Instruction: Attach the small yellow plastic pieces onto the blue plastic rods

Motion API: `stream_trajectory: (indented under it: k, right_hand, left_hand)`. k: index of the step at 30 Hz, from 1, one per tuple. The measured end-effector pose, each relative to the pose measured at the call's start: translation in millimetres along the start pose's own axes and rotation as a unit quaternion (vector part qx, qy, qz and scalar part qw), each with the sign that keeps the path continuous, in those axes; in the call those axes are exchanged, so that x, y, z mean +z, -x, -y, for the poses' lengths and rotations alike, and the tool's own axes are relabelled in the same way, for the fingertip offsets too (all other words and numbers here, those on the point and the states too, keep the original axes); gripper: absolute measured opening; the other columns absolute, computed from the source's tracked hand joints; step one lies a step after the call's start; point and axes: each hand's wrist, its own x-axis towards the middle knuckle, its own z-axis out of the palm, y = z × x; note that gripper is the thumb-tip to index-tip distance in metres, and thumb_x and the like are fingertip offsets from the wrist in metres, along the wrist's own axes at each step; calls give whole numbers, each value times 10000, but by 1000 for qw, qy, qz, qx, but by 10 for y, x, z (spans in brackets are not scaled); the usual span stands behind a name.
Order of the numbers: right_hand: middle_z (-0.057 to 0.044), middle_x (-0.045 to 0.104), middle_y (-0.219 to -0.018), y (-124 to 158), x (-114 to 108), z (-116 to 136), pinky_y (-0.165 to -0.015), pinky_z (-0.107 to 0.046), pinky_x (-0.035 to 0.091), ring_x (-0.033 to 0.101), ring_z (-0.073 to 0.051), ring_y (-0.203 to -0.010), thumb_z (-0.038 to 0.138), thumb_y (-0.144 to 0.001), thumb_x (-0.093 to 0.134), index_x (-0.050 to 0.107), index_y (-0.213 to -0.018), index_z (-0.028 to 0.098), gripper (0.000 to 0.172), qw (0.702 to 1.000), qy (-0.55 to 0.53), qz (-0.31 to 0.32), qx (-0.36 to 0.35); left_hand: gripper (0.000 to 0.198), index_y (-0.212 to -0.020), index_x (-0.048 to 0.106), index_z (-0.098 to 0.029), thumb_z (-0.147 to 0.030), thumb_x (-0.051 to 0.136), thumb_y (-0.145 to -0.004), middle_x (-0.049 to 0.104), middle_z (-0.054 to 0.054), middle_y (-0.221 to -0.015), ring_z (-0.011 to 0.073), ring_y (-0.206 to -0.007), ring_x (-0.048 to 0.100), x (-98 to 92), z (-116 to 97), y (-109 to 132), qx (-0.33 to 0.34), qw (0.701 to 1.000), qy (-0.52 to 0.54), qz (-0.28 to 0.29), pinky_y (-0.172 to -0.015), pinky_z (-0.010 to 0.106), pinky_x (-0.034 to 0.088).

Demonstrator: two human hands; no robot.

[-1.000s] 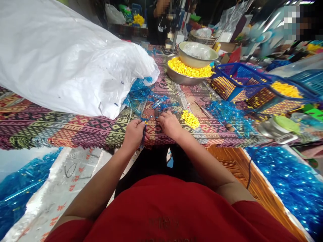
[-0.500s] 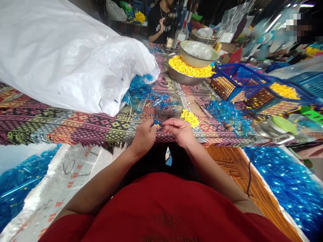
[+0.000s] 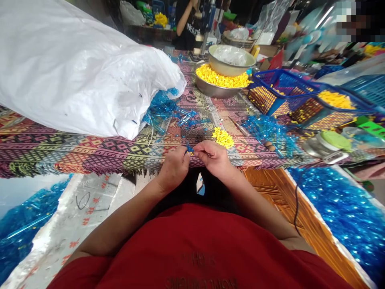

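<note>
My left hand (image 3: 174,166) is closed in a pinch on a small blue plastic piece (image 3: 189,148), with a bit of yellow showing at its lower end. Fingertips of my right hand (image 3: 215,158) are pressed together at the right side of that piece; what they grip is too small to make out. Both hands are close together over the table's front edge. Just beyond my right hand lies a little pile of yellow plastic pieces (image 3: 223,137). Loose clear-blue plastic parts (image 3: 186,117) are scattered past my left hand.
A big white sack (image 3: 90,76) spills blue parts at left. Behind are a metal basin (image 3: 218,90) of yellow pieces, a bowl (image 3: 231,68) on top, and blue baskets (image 3: 282,88). More blue parts (image 3: 270,130) lie at right. Across the table is another person (image 3: 188,28).
My hands have drawn slightly closer together around the blue piece. The view has shifted a little. The person across the table has raised a hand higher.
</note>
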Motion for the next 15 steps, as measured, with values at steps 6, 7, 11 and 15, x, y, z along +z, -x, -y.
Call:
stream_trajectory:
  k: [6, 7, 11, 15]
  right_hand:
    - [-43, 665, -814, 18, -41, 30, -695, -291, 484, 611, -160, -761, 204, -881, 531, 669, -875, 211, 138, 999, 21, 11, -46]
    - [-51, 659, -829, 22, -46, 42, -701, -292, 486, 609, -161, -773, 203, -891, 514, 670, -889, 207, 156, 998, 24, 13, -54]
    - [-69, 614, -864, 34, -69, 74, -712, -300, 492, 584, -167, -807, 244, -916, 480, 683, -911, 203, 208, 997, 45, 7, -68]
    - [-67, 613, -872, 50, -84, 50, -726, -295, 507, 590, -162, -808, 266, -931, 459, 689, -927, 210, 236, 995, 56, 8, -83]
  left_hand:
    - [209, -773, 530, -186, -238, 379, -908, 562, 26, -629, 166, -588, 541, 10, 10, 19, 18, 999, 30, 16, -591, 268, 364]
    - [209, -771, 531, -187, -240, 382, -907, 558, 23, -617, 165, -582, 539, 9, 11, 22, 15, 999, 34, 17, -588, 268, 365]
    - [203, -768, 539, -193, -242, 393, -901, 542, 8, -572, 155, -551, 533, -2, -2, 37, -3, 998, 61, 22, -575, 258, 367]
    - [179, -723, 553, -193, -221, 448, -865, 532, -5, -533, 136, -502, 505, -40, -50, 44, -31, 991, 128, 24, -559, 246, 369]
